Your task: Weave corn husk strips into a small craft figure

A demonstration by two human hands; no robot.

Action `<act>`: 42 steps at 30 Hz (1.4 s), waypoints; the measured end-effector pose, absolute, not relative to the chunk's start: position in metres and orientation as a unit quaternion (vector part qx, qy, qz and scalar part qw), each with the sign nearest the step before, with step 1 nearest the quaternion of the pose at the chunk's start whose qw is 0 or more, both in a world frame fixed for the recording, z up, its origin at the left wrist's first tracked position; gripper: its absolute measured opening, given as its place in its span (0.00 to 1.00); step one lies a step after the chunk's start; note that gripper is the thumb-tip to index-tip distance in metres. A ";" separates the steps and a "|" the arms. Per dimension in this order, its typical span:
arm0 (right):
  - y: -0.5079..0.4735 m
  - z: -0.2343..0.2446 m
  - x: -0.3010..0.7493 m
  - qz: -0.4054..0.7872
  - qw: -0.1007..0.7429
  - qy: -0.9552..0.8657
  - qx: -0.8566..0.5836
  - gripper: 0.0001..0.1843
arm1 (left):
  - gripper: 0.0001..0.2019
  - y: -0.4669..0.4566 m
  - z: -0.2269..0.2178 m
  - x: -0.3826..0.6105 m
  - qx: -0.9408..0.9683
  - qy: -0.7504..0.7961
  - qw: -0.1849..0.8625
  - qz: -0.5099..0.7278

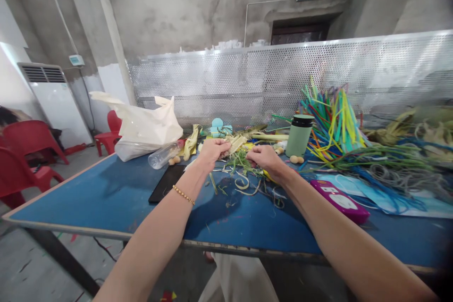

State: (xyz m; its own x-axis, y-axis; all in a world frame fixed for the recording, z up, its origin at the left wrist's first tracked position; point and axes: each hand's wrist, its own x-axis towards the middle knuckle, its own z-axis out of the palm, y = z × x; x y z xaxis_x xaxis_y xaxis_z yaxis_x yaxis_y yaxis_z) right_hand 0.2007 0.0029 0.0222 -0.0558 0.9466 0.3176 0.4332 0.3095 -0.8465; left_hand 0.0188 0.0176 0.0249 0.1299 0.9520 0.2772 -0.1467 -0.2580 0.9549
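Observation:
My left hand (213,152) is closed around a bundle of pale, dry husk-like strips (236,143) over the middle of the table. Just to its right, my right hand (264,158) is curled with the fingertips together; anything in them is too small to make out. Between and below both hands lies a clump of green, grassy strands (240,162). Curled pale strips (242,183) and thin scraps are scattered on the blue tabletop (233,226) in front. A green jar with a black lid (300,136) stands beyond my right hand.
A white plastic bag (148,125), a clear bottle (163,155) and a black tablet-like slab (165,184) sit on the left. On the right are a purple box (339,202), colourful strips (336,122), tangled cords (399,165) and blue masks (417,202). A perforated metal panel (212,80) stands behind.

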 end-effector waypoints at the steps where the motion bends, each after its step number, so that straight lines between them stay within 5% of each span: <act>1: 0.002 0.023 0.199 0.295 0.457 -0.672 -0.503 0.09 | 0.11 0.017 0.025 0.019 0.567 0.355 0.493 0.556; 7: -0.005 0.025 0.186 0.334 0.447 -0.691 -0.460 0.15 | 0.10 0.014 0.024 0.024 0.591 0.352 0.471 0.552; 24: -0.007 0.026 0.183 0.234 0.451 -0.703 -0.498 0.10 | 0.13 0.016 0.021 0.027 0.604 0.377 0.448 0.540; 35: -0.005 0.025 0.185 0.428 0.453 -0.639 -0.451 0.08 | 0.11 0.011 0.026 0.027 0.623 0.362 0.418 0.553; 42: -0.001 0.013 0.183 0.442 0.466 -0.638 -0.426 0.08 | 0.11 0.004 0.029 0.031 0.651 0.366 0.392 0.537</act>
